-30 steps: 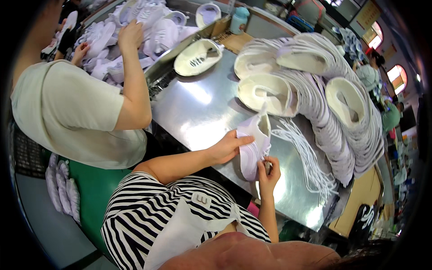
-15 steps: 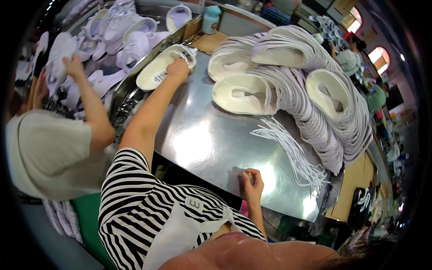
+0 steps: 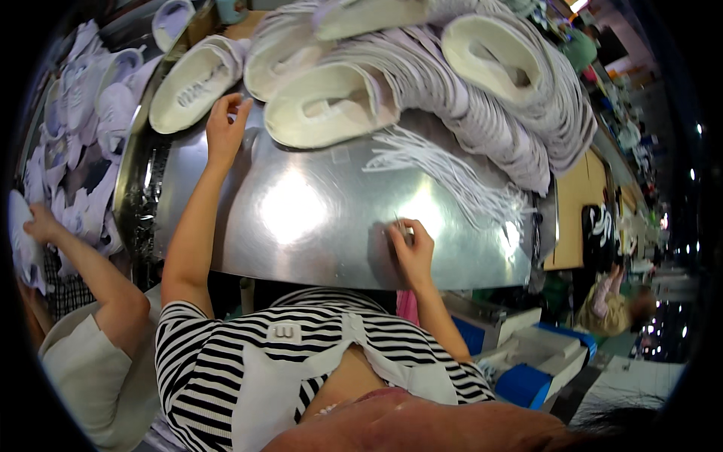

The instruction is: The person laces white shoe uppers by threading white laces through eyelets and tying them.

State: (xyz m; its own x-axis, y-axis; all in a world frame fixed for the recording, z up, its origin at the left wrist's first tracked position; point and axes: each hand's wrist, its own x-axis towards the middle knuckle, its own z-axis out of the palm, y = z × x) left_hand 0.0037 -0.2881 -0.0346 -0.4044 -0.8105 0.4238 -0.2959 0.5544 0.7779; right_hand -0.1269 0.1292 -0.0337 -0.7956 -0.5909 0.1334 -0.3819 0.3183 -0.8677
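Observation:
My left hand (image 3: 227,128) is raised over the far left of the metal tabletop (image 3: 290,252), its fingers loosely bent and apart with nothing in them. Just beyond it lies a white shoe upper (image 3: 173,113) with lacing across its middle. My right hand (image 3: 414,252) is closed near the front edge, pinching a thin, needle-like tool (image 3: 397,218) whose lower part the fingers hide. Between the hands and the back rows, a bundle of white shoelaces (image 3: 444,173) stretches to the right. Long nested rows of white shoe uppers (image 3: 324,105) fill the back.
At the left, a bin's metal rim (image 3: 139,143) borders a heap of white shoe uppers (image 3: 79,98). A co-worker's hand (image 3: 44,224) holds an upper there. A wooden board (image 3: 570,215) adjoins on the right, with blue-and-grey equipment (image 3: 527,369) below.
My left hand has let go of the laced upper and drawn back from it. My right hand keeps its pinch. The whole view has turned and shifted.

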